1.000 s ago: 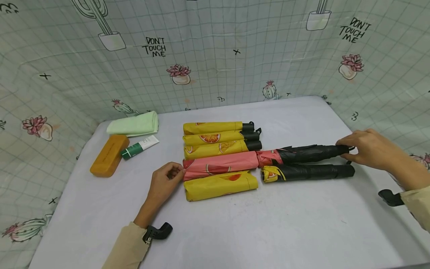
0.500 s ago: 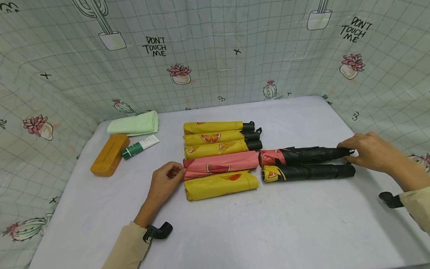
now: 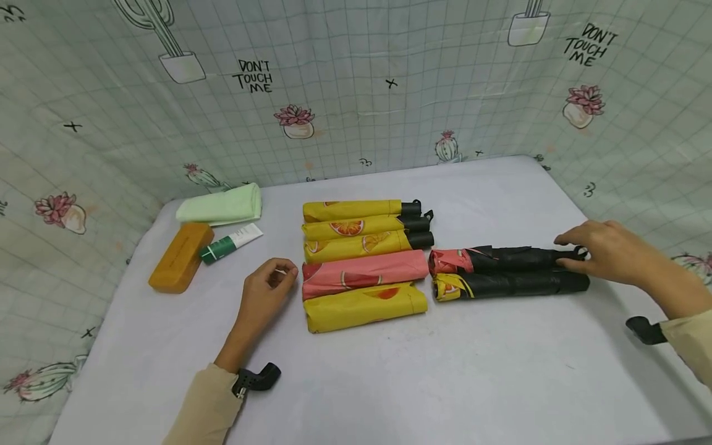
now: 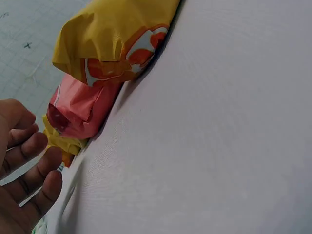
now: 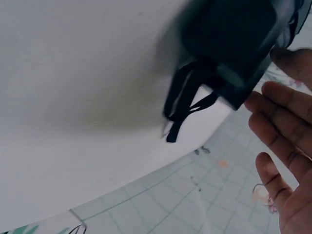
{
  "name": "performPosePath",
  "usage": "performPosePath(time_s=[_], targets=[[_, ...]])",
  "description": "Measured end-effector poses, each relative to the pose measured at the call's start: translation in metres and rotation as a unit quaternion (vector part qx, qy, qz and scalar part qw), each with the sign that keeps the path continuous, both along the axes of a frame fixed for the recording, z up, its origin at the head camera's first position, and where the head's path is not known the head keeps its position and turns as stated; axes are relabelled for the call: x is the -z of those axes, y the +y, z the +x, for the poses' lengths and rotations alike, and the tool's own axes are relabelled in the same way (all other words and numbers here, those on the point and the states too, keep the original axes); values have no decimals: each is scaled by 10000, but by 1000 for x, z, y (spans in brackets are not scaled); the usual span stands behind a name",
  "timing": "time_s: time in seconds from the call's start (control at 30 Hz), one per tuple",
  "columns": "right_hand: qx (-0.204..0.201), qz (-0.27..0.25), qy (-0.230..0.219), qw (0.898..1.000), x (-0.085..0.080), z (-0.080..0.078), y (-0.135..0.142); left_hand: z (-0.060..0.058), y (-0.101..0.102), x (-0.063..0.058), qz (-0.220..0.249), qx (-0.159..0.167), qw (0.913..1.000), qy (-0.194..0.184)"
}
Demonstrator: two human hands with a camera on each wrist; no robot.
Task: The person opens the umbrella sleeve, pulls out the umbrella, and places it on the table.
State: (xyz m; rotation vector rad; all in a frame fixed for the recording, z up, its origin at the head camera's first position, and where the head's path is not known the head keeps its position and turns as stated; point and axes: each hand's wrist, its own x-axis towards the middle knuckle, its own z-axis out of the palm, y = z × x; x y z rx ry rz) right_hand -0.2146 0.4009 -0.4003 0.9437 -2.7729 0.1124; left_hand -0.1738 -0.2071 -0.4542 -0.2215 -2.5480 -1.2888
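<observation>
A folded black umbrella with pink trim (image 3: 514, 259) lies at the right of the table, end to end with a pink watermelon-print sleeve (image 3: 384, 270). My right hand (image 3: 617, 254) is at the umbrella's far right end, fingers extended; in the right wrist view they lie beside the black end (image 5: 234, 44) and its looped strap (image 5: 183, 97). Whether they touch it is hard to tell. My left hand (image 3: 262, 295), loosely curled, holds nothing and is just left of the pink sleeve, with a gap between. The left wrist view also shows that sleeve's end (image 4: 80, 109).
Below lie a yellow sleeve (image 3: 356, 312) and a black umbrella with yellow trim (image 3: 517, 285). Three yellow sleeved umbrellas (image 3: 350, 228) lie behind the pink sleeve. At left are an orange-brown block (image 3: 180, 258), a green-white tube (image 3: 230, 244) and a pale green cloth (image 3: 222, 205).
The black-and-pink umbrella has come out of the pink sleeve, moving right. My left hand has let go of the sleeve and drawn back left. My right hand's fingers have loosened at the umbrella's end.
</observation>
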Motion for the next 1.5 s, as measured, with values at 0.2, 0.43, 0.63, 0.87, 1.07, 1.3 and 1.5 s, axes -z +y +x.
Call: performPosePath(time_s=[0.2, 0.43, 0.63, 0.87, 1.07, 1.3, 1.5], targets=[[70, -291, 106, 9995, -17, 1, -22, -19, 5, 0, 114, -88, 9998, 111], [-271, -648, 48, 9975, -30, -13, -69, -36, 12, 3, 157, -133, 9998, 16], [-192, -801, -364, 9959, -37, -24, -109, -38, 9, 5, 198, 63, 9997, 120], [-361, -651, -654, 9951, -32, -34, -145, -37, 12, 4, 178, -115, 9998, 69], [-563, -535, -750, 9942, -27, -44, -165, -45, 24, 0, 177, -351, 9989, 264], [-735, -494, -1068, 9903, -16, -53, -186, -46, 24, 5, 729, -521, 9960, 30], [-792, -509, -985, 9907, -12, -56, -193, -51, 24, 9, 917, -389, 9950, 7]])
